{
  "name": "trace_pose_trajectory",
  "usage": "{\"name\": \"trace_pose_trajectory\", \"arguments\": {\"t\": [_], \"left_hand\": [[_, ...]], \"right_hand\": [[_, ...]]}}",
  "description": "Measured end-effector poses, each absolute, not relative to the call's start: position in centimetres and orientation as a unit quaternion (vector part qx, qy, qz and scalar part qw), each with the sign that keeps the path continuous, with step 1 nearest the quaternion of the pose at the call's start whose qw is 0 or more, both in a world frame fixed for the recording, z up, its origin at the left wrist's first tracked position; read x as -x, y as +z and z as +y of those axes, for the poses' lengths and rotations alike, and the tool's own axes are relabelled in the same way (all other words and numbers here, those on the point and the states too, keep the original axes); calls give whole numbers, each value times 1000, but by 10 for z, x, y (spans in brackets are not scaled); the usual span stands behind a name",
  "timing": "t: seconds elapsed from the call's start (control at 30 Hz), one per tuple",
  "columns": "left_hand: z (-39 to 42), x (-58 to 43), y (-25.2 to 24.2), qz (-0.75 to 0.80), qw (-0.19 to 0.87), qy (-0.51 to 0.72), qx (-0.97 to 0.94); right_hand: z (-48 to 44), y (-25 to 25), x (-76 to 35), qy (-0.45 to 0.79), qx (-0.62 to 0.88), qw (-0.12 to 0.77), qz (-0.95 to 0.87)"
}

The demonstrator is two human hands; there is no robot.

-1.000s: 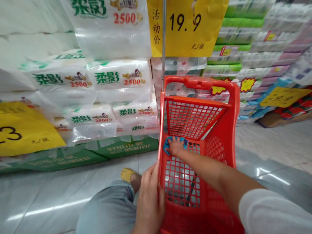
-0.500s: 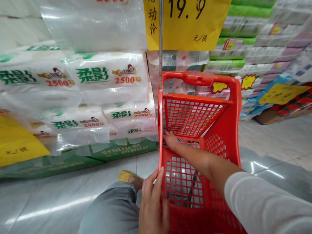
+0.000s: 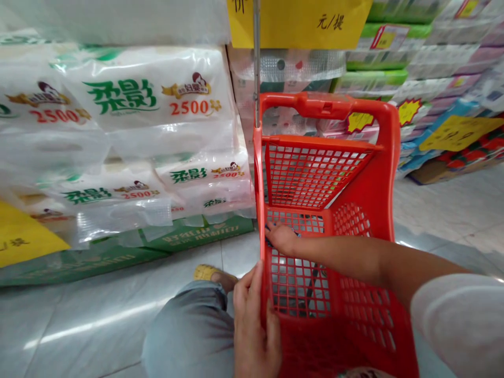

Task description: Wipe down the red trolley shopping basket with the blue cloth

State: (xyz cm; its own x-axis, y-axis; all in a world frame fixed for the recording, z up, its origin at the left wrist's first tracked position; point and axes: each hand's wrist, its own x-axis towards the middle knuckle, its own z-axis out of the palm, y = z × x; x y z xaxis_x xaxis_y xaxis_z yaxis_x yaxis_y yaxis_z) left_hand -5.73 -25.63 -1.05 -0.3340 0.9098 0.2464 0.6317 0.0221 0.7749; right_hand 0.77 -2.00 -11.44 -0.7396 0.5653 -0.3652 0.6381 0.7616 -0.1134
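Observation:
A red plastic shopping basket [image 3: 388, 136] stands upright in front of me, with a mesh floor and walls. My left hand [image 3: 255, 323] is shut around its near left wall. My right hand [image 3: 281, 238] reaches in from the right, fingers curled low over the mesh. Only a sliver of a blue soft item [image 3: 268, 236] shows at those fingertips, and the hand hides the rest. Whether the fingers grip it, I cannot tell.
Plastic-wrapped tissue packs [image 3: 153, 94] are stacked on green cartons [image 3: 197, 236] at the left. A metal pole [image 3: 256, 52] holds a yellow price sign [image 3: 299, 18] above the basket. More packs fill the right. My denim knee [image 3: 189, 331] and yellow sandal [image 3: 207, 273] sit on the tile floor [image 3: 94, 325].
The blue item, plainly visible under my right hand a second ago, is now almost fully covered. The basket sits higher in the picture, and my right forearm lies flatter.

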Motion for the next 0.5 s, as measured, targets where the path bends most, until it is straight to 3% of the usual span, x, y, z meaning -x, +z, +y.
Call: {"name": "trace_pose_trajectory", "arguments": {"t": [0.5], "left_hand": [[-254, 60, -10, 706, 157, 407, -559]], "right_hand": [[4, -104, -38, -90, -478, 206, 849]]}}
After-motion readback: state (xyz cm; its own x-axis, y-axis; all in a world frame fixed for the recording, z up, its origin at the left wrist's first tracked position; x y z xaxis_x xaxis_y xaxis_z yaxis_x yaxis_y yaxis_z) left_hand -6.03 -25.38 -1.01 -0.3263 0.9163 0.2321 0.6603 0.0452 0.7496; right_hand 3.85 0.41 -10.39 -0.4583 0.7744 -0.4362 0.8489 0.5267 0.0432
